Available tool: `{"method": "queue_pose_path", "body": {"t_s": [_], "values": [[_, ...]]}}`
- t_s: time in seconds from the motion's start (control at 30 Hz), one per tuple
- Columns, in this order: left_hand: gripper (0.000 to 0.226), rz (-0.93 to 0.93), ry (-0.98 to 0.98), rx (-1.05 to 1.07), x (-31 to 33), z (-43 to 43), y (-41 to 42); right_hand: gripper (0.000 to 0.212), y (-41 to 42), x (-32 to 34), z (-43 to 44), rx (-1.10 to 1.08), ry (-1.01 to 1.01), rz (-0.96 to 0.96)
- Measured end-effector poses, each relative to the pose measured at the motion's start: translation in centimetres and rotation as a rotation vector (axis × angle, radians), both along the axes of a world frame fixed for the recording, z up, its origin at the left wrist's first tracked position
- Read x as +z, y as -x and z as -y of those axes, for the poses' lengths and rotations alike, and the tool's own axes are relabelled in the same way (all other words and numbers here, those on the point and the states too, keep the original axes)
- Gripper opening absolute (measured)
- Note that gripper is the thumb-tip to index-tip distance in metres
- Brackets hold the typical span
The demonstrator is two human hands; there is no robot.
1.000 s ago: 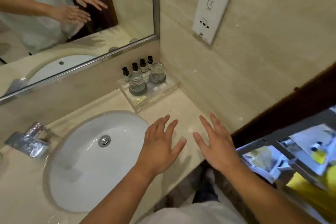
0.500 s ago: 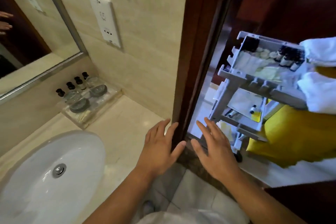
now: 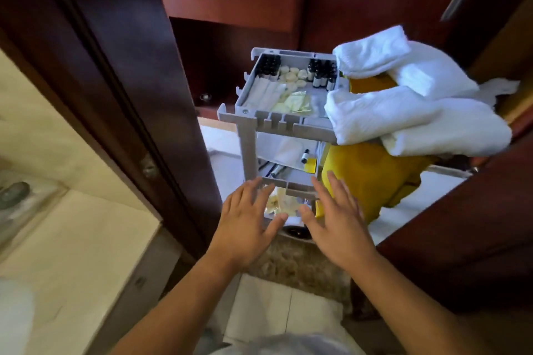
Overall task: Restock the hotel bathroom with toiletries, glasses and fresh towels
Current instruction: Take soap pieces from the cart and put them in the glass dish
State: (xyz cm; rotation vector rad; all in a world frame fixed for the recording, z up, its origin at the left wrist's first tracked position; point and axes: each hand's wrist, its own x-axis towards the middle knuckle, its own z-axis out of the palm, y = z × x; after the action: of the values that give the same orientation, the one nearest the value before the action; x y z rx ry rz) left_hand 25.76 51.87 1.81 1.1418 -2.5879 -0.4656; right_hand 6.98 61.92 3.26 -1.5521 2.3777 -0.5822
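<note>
My left hand (image 3: 245, 222) and right hand (image 3: 337, 223) are spread, empty; towels (image 3: 403, 118) at two o'clock look soft, so I grip under the folds.

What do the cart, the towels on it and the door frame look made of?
Cart: likely grey moulded plastic, matt, ribbed slots. Towels: white terry cloth, nubby soft folds. Door frame: dark reddish wood or veneer, glossy sheen.
</note>
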Motion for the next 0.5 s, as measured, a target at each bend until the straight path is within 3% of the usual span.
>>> {"method": "queue_pose_path", "body": {"t_s": [0.5], "values": [[0.071,0.036,-0.011,-0.105,0.4,7.7,11.7,0.070,8.5,2.8,4.5,-0.082,0.017,0.059]]}}
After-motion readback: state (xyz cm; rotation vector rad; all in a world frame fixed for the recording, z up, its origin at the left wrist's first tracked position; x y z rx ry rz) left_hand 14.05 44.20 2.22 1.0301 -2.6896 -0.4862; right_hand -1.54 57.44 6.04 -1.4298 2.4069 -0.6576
